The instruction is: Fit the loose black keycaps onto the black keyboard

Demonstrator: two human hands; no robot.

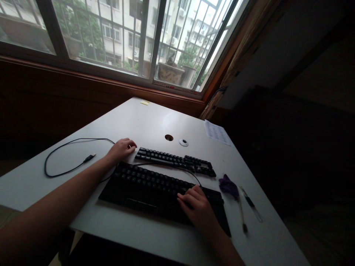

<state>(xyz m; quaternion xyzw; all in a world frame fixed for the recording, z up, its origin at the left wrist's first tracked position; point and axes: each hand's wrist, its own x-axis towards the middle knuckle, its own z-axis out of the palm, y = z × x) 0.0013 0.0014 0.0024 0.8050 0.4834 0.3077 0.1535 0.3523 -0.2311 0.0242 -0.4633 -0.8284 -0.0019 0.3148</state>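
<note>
Head view shows a black rectangular keyboard with a broad, smooth front edge (166,201) lying on the near part of a white tabletop (177,122). Just beyond it, on its far side, black plastic keycaps (161,158) sit in close rows, apparently off any board, with gaps toward their right end.

The left hand (122,149) rests beside the left end of those rows, fingers loosely curled; whether it grasps a key, I cannot tell. The right hand (196,205) is over the right half of the keyboard, thumb and forefinger close together; anything between them is too small to make out.

A thin black cable with a USB plug (89,158) loops at left. At right lie a crumpled purple cloth (229,185), a slim-handled brush with a dark tip (242,214) and a dark-handled tool with a wire loop (251,202).

My judgement is that the step in hand is handling the keyboard's keys one by one, with cleaning tools set aside. The next move seems to call for a light fingertip pinch, a key squared to its place, and neighbouring rows left undisturbed.
</note>
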